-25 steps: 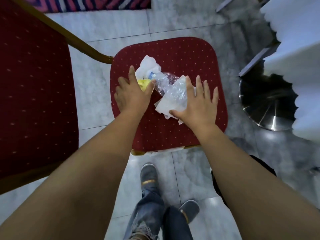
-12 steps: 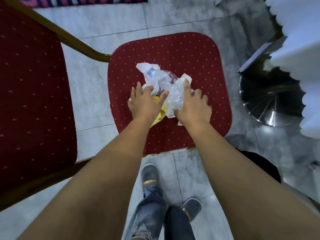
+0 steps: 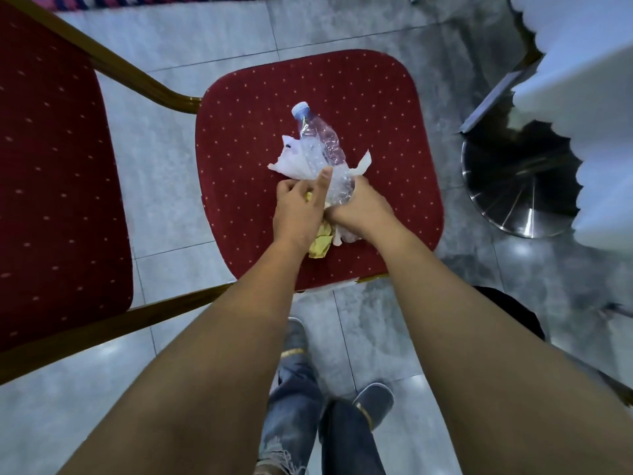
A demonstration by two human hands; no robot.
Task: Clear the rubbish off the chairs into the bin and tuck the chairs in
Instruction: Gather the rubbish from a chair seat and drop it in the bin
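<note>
Both hands (image 3: 329, 209) clenched, thumbs touching

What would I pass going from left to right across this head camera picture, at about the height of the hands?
Red dotted chair backrest with gold frame → grey tiled floor gap → red dotted chair seat → left hand → right hand → shiny steel bin → white pleated tablecloth.

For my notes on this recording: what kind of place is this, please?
Probably a banquet or function hall: padded red chairs with gold frames, a white skirted table cloth, a polished tile floor and a steel bin.
</note>
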